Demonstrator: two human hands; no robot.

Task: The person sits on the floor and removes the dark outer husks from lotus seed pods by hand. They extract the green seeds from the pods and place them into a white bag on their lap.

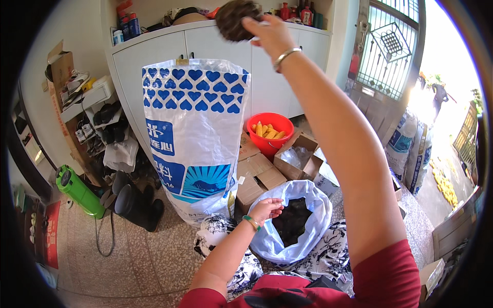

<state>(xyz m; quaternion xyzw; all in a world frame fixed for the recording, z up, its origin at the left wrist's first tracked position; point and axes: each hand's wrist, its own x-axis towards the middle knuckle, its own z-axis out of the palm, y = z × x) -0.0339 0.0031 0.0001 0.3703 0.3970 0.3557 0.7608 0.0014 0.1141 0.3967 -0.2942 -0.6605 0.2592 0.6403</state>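
Observation:
My right hand (267,32) is raised high and holds a dark brown, rough, roundish object (237,21), blurred, possibly a dried seed head. Over the left rim of an open white woven sack (265,242), my left hand (266,211) has its fingers bent; whether it grips the rim I cannot tell. Dark contents (292,223) lie in that sack, between my knees. A tall white woven sack with blue hearts (200,142) stands upright to the left, its mouth just below and left of the raised hand.
Cardboard boxes (256,171) and a red bucket (269,144) of corn cobs stand behind the open sack. Black rubber boots (133,208) and a green container (81,192) are at the left. White cabinets (219,57) line the back; a person (439,96) is outside.

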